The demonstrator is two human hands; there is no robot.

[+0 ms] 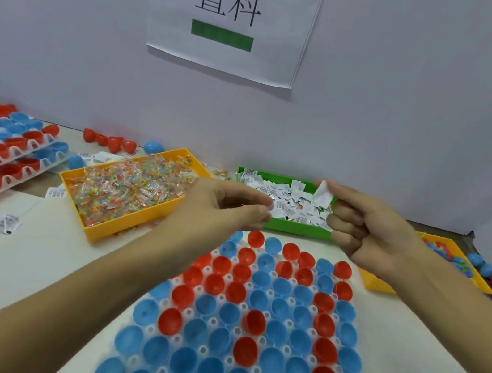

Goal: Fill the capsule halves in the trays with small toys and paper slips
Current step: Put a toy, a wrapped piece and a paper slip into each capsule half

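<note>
over the green bin (296, 227), both my hands pinch paper slips.

below my wrists the tray (210, 351) holds rows of blue and red capsule halves (251, 324), open side up, all looking hollow. my right hand (371, 230) is curled, thumb and forefinger clamped on a white slip (323, 196) held upright above the slips (287, 201) heaped in the bin. my left hand (221, 206) hangs just beside it, fingertips pressed together at the heap's edge; what they grip i cannot tell. a yellow bin (107, 230) of wrapped toys (130, 186) lies left of my left hand.
</note>
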